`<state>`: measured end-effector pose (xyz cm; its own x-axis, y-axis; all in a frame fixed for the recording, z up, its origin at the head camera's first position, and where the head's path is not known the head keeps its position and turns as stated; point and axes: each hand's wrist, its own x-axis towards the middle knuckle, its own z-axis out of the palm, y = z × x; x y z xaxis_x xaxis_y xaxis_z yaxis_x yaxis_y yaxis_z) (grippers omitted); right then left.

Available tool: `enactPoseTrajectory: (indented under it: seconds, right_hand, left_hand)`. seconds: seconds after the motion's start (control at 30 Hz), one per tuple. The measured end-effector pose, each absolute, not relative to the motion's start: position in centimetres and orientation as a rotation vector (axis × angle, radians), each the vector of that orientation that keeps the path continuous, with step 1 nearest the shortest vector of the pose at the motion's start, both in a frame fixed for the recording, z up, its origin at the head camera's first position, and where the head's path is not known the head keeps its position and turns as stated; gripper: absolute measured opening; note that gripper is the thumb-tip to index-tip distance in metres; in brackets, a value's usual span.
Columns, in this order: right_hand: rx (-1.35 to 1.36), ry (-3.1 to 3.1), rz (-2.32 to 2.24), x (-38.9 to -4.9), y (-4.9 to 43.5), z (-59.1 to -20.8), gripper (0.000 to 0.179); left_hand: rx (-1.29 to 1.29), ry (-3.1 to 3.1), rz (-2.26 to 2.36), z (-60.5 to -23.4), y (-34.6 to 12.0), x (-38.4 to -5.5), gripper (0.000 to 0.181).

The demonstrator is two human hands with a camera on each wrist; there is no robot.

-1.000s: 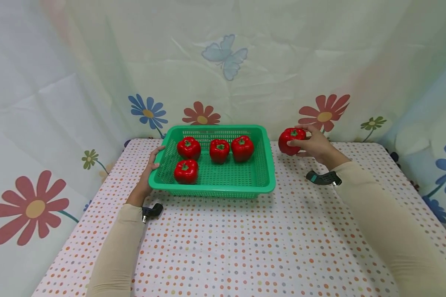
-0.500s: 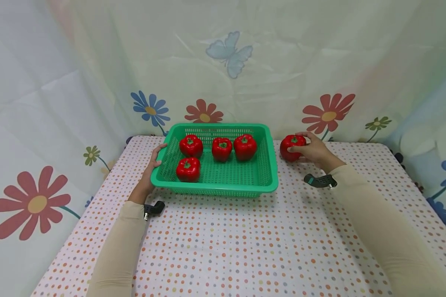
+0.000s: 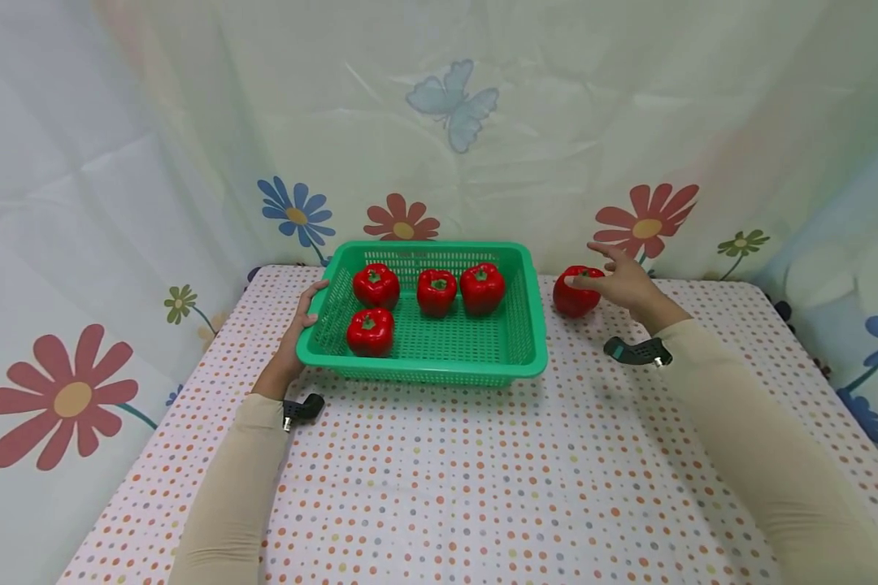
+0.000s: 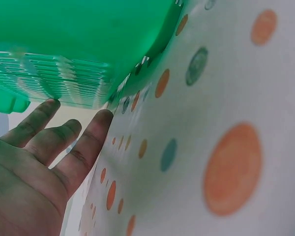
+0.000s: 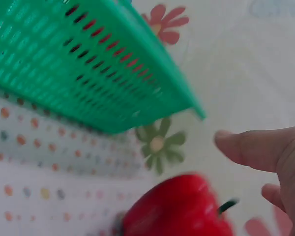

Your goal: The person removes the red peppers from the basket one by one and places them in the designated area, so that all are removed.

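Polka-dot cloth (image 3: 424, 487) meets a flower-print curtain (image 3: 454, 195) at its far edge, stretching broadly before the green basket (image 3: 420, 370) with four red peppers (image 3: 370, 333) inside. A fifth pepper (image 3: 575, 302) sits near the basket's right rim, beside the right hand (image 3: 625, 288), thumb and fingers parted; the left hand (image 3: 294, 331), fingers spread, touches the basket's left side.

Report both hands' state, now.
Left hand: open, touching the rectangular green plastic basket.
Right hand: open, holding nothing, near the glossy red bell pepper outside the basket.
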<state>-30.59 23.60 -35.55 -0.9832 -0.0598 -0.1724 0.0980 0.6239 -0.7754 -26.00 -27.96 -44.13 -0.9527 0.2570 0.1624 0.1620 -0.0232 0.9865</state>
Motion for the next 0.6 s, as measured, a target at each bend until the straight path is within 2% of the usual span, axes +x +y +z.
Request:
enactPoseTrajectory:
  seconds: [0.33,0.6]
  right_hand:
    - [-0.23,2.731,-1.292,-29.3,19.8,-30.5,0.089]
    - [-0.362,2.529,-1.362,-29.8,15.4,-30.9,0.081]
  left_hand:
    - [0.468,2.178,2.131,-44.1,-28.4,-26.3,0.063]
    - [0.458,2.174,2.13,-44.4,-27.9,-26.0,0.063]
